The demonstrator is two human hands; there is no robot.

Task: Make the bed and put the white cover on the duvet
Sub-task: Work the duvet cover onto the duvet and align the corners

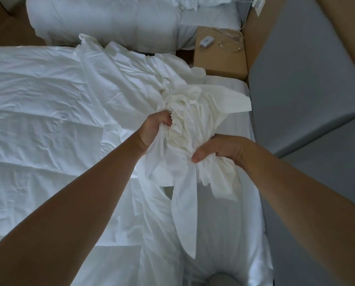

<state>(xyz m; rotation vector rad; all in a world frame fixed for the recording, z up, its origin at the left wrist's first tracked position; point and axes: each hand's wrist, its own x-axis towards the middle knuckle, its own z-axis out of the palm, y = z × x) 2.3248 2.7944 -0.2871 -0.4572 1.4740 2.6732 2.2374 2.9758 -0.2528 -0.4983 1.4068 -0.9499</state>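
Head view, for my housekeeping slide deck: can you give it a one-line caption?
Left hand and right hand grip the bunched white cover above the spread duvet, near a nightstand.

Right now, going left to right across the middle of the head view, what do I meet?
In order: flat white quilted duvet → left hand, gripping the cover → bunched white fabric cover → right hand, gripping it too → grey padded panel.
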